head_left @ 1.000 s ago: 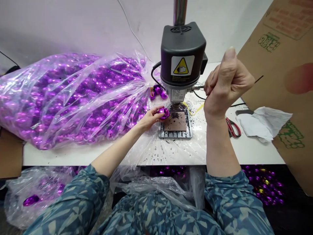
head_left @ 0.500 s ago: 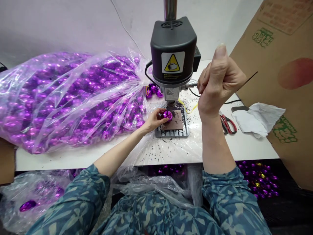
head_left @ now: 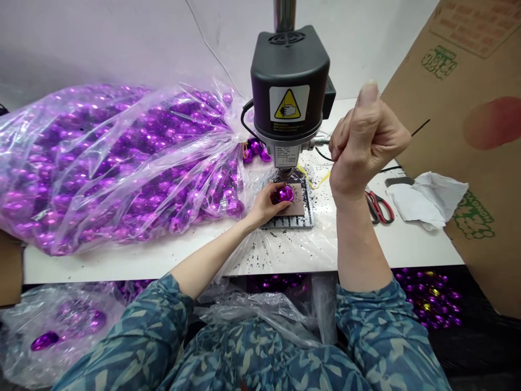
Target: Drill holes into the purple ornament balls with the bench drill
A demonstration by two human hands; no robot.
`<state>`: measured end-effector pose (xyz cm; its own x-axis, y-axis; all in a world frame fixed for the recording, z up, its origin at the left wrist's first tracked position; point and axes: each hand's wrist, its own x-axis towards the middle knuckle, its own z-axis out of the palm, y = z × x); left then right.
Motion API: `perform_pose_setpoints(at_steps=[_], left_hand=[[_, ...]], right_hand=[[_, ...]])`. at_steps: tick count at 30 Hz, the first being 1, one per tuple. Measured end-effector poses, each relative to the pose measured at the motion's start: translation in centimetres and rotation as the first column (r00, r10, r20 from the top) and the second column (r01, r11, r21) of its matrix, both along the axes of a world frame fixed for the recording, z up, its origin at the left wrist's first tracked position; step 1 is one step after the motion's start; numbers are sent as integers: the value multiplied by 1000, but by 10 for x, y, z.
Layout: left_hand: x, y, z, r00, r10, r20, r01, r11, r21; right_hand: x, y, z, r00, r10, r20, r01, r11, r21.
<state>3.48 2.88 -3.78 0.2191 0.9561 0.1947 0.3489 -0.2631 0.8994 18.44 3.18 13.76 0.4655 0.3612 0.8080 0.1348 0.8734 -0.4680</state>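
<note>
Between the thumb and fingers of my left hand [head_left: 266,206] is a shiny purple faceted ball [head_left: 285,193]. It is over a brown board [head_left: 298,205] on the slotted metal base [head_left: 280,222] of a drill press, just below the chuck [head_left: 286,172]. The dark motor housing [head_left: 290,70] with a yellow warning sticker stands above. Raised at the machine's right side, my right hand [head_left: 364,141] is closed around the feed lever, whose grip is mostly hidden by the fingers.
A big clear bag [head_left: 122,163] of purple balls fills the table's left. Red-handled scissors [head_left: 380,207] and crumpled white paper [head_left: 427,198] lie to the right, beside a tall cardboard box [head_left: 468,163]. Dark flakes are scattered around the base. More purple balls [head_left: 433,298] sit below the table edge.
My left hand has moved slightly right with the ball, bringing it more directly beneath the chuck. My right hand stays on the lever, nearly unmoved.
</note>
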Motion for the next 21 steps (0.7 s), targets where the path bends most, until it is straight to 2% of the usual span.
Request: perform_pose_setpoints(at_steps=[6,12,17,21], left_hand=[[0,-2,1,999,24,32,-22,998,-56],[1,-1,-1,999,51,14,-50,998,-34],[0,-1,-1,999,44,18,-43,998,-40],[0,0,-2,999,49,19,-48,999,-12]], right_hand=[[1,-5,-16,1000,2,-9,-1,1000,9],[3,-2,-28,999,1,-33,2,995,101],[4,-1,-37,995,-104,-9,104,989,103],[6,2,-50,995,-95,-11,96,980,174]])
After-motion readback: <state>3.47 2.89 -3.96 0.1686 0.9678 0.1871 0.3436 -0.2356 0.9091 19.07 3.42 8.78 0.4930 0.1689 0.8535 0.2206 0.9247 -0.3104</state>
